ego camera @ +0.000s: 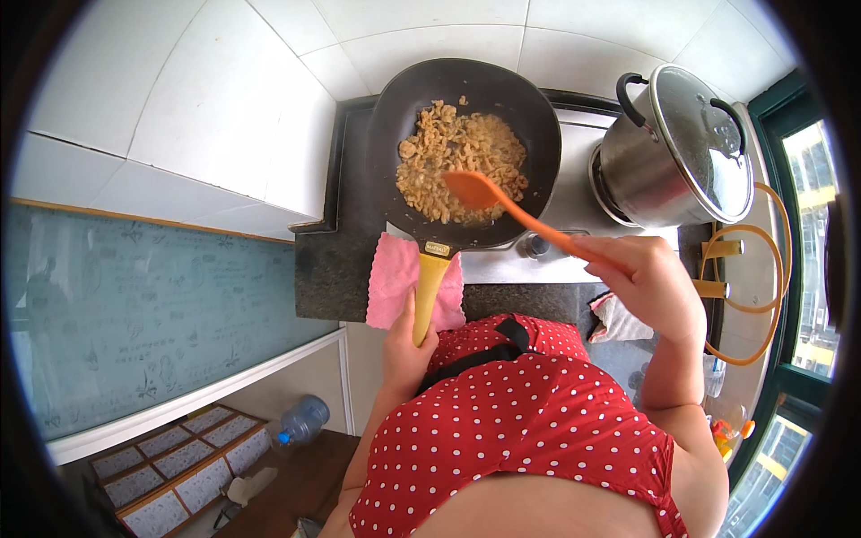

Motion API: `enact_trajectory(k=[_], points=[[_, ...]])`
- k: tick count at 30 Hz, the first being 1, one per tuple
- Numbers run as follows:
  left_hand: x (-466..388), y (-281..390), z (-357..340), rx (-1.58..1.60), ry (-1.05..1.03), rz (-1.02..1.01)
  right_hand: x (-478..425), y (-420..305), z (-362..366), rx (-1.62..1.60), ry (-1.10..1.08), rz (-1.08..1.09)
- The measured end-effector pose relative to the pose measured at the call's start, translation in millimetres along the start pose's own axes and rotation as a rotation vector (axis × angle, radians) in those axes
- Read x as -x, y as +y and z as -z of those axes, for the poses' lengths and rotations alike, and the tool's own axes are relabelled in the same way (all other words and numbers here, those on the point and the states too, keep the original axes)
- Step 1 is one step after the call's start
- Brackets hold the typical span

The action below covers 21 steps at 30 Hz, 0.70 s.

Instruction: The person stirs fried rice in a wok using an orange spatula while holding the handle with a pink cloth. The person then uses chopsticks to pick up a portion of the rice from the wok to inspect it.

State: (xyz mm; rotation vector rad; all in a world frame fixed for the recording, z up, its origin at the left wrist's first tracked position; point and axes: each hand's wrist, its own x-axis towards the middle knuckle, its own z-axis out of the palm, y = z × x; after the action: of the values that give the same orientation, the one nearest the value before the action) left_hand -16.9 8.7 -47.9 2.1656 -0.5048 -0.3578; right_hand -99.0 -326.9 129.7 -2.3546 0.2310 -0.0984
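My left hand [408, 350] grips the yellow handle [430, 289] of a dark wok-style frying pan [387, 168] on the stove. Loose, golden-brown pieces of chopped food [471, 148] cover the middle of the pan. In my right hand [649, 279] is an orange spatula [471, 188], held by its shaft. The spatula's blade is over the near part of the food; whether it touches the food is hard to tell. Beneath the pan handle a pink cloth [390, 276] lies on the dark stone counter [329, 282].
A lidded steel stockpot [646, 168] stands on the stove's right burner, beside a control knob [536, 246]. An orange hose [783, 269] loops along the right wall. A grey cloth [619, 319] lies near my right forearm. White tiled wall [430, 54] borders the back.
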Motion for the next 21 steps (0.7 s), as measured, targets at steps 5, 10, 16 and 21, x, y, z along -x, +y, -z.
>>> enact_trajectory(k=[5,10,16,21], points=[[-3,6,2,-0.002,-0.019,0.017,-1,4,-27,0.021,-0.06,-0.034],[-2,8,3,-0.032,-0.023,0.021,-3,21,-33,-0.029,0.149,-0.094],[-2,4,0,-0.03,0.035,-0.067,6,22,-17,0.11,0.266,-0.062],[-3,5,1,-0.054,0.012,-0.049,6,34,-35,0.369,0.153,0.004]])
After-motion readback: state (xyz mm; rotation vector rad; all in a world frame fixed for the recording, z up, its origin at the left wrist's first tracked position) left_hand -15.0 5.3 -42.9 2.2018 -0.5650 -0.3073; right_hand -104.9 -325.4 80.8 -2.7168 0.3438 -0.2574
